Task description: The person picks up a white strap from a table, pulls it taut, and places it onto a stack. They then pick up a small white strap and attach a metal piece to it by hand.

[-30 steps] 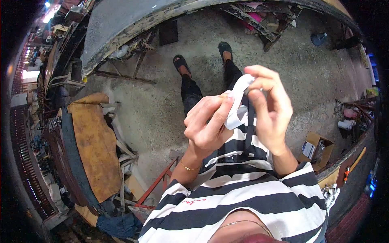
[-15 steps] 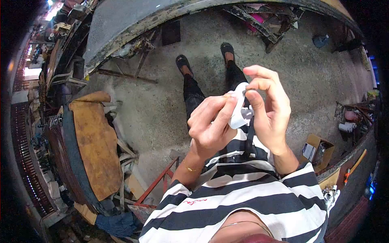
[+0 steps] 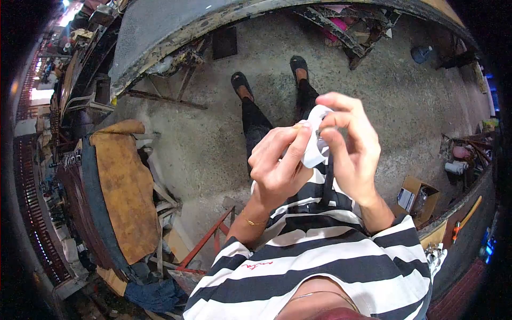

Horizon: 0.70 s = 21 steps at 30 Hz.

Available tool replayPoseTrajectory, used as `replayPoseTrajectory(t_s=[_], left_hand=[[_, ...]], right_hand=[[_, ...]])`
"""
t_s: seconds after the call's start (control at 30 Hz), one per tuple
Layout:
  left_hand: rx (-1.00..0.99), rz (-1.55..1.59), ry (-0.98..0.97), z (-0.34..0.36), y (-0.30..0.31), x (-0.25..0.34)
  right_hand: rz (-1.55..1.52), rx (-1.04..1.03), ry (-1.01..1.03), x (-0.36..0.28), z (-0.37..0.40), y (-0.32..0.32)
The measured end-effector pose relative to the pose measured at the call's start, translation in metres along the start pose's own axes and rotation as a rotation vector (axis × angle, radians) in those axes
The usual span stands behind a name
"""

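Note:
A white ring-shaped thing [image 3: 316, 154], perhaps a roll, is held up in front of my striped shirt. My left hand [image 3: 280, 162] is closed around its left side, with the thumb pressed on the rim. Over its right side, my right hand [image 3: 352, 146] has bent fingers, with thumb and forefinger tips close together at the ring's opening. Whatever lies between those tips is too small to make out. A dark strap [image 3: 327, 184] hangs below the ring, in front of the shirt; where it attaches is hidden.
A grey-topped table [image 3: 160, 42] curves across the far side. At left, a brown sheet [image 3: 125, 197] lies over a padded piece beside a red metal frame [image 3: 208, 240]. An open cardboard box [image 3: 418, 200] stands at right, near an orange-handled tool [image 3: 456, 232].
The white ring has turned slightly, showing more of its face. My right fingers have moved a little down and inward at its opening. My left hand keeps its hold.

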State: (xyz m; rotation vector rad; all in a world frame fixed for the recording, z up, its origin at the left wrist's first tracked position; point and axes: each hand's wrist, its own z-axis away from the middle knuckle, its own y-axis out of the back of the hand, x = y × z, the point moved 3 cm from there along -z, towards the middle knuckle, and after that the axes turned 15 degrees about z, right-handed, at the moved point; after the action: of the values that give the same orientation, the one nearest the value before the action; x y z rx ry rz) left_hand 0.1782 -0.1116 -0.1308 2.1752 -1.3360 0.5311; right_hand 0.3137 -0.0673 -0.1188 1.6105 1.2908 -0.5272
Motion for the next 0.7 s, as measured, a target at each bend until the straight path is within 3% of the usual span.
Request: replayPoseTrajectory(t_s=[0.07, 0.17, 0.2, 0.4, 0.47, 0.53, 0.6, 0.7], left_hand=[[-0.032, -0.019, 0.040, 0.001, 0.000, -0.002], [0.005, -0.011, 0.025, -0.001, 0.000, -0.004], [0.026, -0.001, 0.020, -0.002, 0.001, -0.003], [-0.031, -0.041, 0.067, -0.003, 0.001, -0.004], [-0.072, -0.052, 0.128, -0.003, 0.000, -0.004], [0.017, -0.039, 0.096, -0.005, 0.000, -0.006], [0.022, -0.048, 0.082, -0.001, 0.000, -0.006], [-0.004, -0.060, 0.055, 0.003, 0.001, -0.008]], right_hand=[[0.113, 0.050, 0.052, 0.009, -0.005, 0.000], [-0.075, -0.010, -0.085, -0.003, 0.005, -0.006], [-0.037, -0.019, 0.006, -0.007, 0.004, -0.005], [0.152, 0.080, 0.077, 0.007, -0.005, -0.004], [-0.003, 0.004, -0.042, 0.003, -0.002, -0.007], [0.010, 0.007, 0.048, -0.004, -0.001, -0.006], [-0.048, -0.028, -0.074, 0.001, 0.000, -0.006], [0.091, 0.055, 0.030, 0.016, -0.007, -0.008]])
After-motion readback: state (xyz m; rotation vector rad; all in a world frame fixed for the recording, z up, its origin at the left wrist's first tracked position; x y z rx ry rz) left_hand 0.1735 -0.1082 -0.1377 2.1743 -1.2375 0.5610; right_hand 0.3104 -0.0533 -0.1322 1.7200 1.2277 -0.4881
